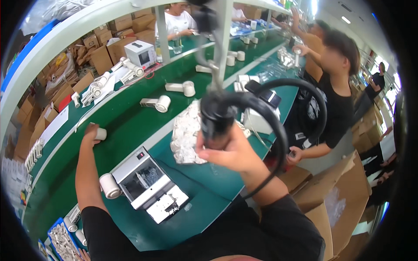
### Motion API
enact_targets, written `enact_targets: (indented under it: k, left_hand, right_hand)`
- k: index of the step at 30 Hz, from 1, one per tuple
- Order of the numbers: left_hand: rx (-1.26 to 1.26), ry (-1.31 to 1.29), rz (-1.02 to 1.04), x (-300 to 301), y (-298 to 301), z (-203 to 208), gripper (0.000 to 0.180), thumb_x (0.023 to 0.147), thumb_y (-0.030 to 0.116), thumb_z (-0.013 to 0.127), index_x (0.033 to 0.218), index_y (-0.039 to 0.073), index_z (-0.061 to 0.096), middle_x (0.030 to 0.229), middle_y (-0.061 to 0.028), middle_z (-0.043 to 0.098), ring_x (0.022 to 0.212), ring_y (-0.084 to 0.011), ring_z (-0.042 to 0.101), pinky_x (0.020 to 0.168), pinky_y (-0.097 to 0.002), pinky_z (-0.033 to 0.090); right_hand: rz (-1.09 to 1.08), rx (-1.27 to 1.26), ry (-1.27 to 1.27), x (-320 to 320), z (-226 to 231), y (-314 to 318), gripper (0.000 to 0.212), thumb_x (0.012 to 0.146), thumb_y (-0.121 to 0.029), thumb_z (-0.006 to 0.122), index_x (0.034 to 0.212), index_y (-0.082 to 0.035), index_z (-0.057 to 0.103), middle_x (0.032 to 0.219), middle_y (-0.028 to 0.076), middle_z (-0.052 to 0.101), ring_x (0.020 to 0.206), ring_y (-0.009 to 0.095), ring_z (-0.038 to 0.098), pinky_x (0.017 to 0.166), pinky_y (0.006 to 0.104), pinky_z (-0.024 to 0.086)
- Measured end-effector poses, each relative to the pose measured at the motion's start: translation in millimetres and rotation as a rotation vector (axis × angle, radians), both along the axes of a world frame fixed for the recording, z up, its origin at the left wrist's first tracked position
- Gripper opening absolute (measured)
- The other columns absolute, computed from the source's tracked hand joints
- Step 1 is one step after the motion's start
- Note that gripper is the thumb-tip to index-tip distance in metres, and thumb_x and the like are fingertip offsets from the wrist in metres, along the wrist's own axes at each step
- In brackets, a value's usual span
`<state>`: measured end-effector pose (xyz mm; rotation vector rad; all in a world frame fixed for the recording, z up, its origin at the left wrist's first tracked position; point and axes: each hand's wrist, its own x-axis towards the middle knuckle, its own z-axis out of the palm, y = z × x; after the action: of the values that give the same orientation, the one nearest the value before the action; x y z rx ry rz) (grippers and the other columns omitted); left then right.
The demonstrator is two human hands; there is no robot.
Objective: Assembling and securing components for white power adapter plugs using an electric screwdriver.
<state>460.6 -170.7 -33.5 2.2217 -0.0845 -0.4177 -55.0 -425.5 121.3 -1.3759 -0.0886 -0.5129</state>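
Note:
My right hand (235,152) is raised in front of me, closed around a black hanging electric screwdriver (217,115) with a thick black cable looping off to the right. Its lower end is hidden by my fingers. My left hand (91,132) reaches far left over the green conveyor belt (126,115), fingers curled on a white cylindrical part (101,134); the rest of that piece is hidden. Between my arms stands a grey-white screw feeder (146,182) with a dark window. Touching its left side is a white round-headed device (110,186).
A clear bag of small white parts (187,135) lies beyond the feeder. More white devices (163,103) rest on the belt. A blue bin (63,241) sits lower left, an open carton (339,200) at right. Co-workers (337,78) stand along the line; an upright post (224,48) rises ahead.

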Motion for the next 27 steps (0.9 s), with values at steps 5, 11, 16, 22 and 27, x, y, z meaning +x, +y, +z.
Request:
enact_targets:
  k: [5,11,16,22,27]
  left_hand:
    - [-0.728,0.107,0.057,-64.9,32.8,30.8,0.042,0.083,0.032,0.055,0.119,0.013,0.043,0.115,-0.0119,0.052,0.096,-0.0257,0.057,0.074,-0.0437,0.05]
    - [-1.112,-0.239,0.065,-192.9,99.4,96.1,0.045,0.079,0.009,0.062,0.119,0.003,0.042,0.112,-0.0092,0.053,0.099,-0.023,0.055,0.08,-0.0349,0.047]
    - [-1.139,-0.355,0.244,-298.5,118.4,107.5,0.037,0.086,0.014,0.059,0.114,-0.007,0.044,0.108,-0.0202,0.058,0.101,-0.0287,0.059,0.085,-0.0397,0.05]
    - [-0.957,-0.432,0.125,-447.1,107.7,66.9,0.069,0.072,0.012,0.071,0.128,0.0,0.031,0.101,-0.0149,0.06,0.098,-0.029,0.06,0.088,-0.0413,0.047]
    - [-1.175,-0.229,0.234,-506.1,84.2,15.2,0.051,0.077,0.011,0.067,0.12,0.0,0.042,0.092,-0.0123,0.061,0.097,-0.0251,0.06,0.087,-0.0375,0.047]
  right_hand:
    - [-0.221,-0.257,0.082,7.6,-34.7,-16.4,0.069,0.071,-0.006,0.076,0.129,-0.003,0.039,0.105,0.008,0.058,0.093,0.013,0.055,0.082,0.0277,0.044]
    - [-0.294,-0.209,-0.046,24.6,-79.7,-57.3,0.029,0.085,-0.013,0.062,0.111,-0.001,0.056,0.089,0.008,0.064,0.082,0.016,0.06,0.076,0.0297,0.047]
    - [-0.288,-1.27,0.494,35.8,-133.2,-94.6,0.017,0.079,-0.012,0.055,0.088,-0.008,0.069,0.081,0.016,0.065,0.077,0.03,0.062,0.071,0.0376,0.048]
    - [-0.082,-1.408,0.555,40.9,-147.4,-88.4,0.029,0.077,-0.023,0.066,0.104,-0.015,0.065,0.1,0.014,0.059,0.102,0.03,0.054,0.087,0.0374,0.042]
    - [0.06,-1.375,0.531,42.6,-135.2,-79.3,0.024,0.074,-0.022,0.068,0.097,-0.013,0.065,0.098,0.012,0.06,0.098,0.029,0.056,0.083,0.0372,0.044]
